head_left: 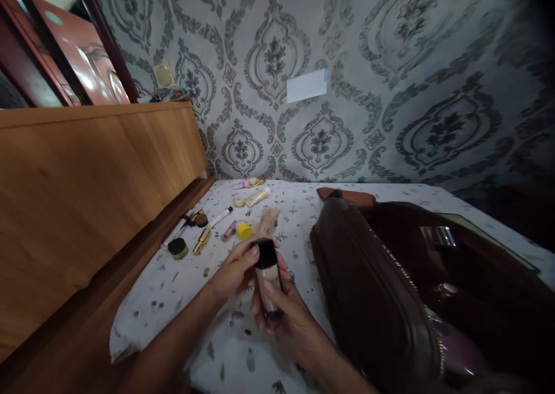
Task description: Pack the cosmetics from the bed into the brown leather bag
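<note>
A clear bottle with beige contents and a black cap [267,278] is held between both hands above the white patterned cloth [173,319]. My left hand [236,270] pinches the black cap from the left side. Around the lower body of the bottle, the fingers of my right hand [288,310] are wrapped, with the thumb on its front. Just beyond the cap lies a beige tube [267,220]. To the left rest a yellow-capped item [243,230], a gold tube [202,241] and a round dark-lidded jar [177,248].
A large open dark brown bag [364,290] stands at the right, with a brown item [347,196] behind it. Several cosmetics, including a cream tube [258,196], lie farther back. A wooden panel [104,180] borders the left.
</note>
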Motion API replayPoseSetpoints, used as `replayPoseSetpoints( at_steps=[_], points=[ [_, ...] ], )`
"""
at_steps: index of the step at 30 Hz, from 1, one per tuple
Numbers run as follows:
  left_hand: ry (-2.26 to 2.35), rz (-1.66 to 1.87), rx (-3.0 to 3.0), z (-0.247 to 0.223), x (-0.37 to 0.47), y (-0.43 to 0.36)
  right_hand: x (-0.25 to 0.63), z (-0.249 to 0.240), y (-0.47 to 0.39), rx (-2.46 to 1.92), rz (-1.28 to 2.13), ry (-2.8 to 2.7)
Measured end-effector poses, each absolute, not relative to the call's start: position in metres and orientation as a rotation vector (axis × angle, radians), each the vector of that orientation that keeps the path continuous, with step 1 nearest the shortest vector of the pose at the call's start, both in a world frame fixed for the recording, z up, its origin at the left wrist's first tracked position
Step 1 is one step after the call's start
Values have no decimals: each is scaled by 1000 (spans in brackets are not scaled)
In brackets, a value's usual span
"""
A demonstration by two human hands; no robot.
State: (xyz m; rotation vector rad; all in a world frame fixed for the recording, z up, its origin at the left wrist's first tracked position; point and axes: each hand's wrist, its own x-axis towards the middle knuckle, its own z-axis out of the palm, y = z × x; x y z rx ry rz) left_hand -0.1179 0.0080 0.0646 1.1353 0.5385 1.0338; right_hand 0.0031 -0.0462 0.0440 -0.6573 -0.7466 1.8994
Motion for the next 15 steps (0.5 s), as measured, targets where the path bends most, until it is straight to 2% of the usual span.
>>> replayPoseSetpoints(
  at_steps=[7,15],
  points=[
    [652,1051,899,69,-107,-4,-5,31,-48,-694,1827,-972],
    [558,935,830,59,-115,3,-5,23,-46,-699,1804,-931]
  ],
)
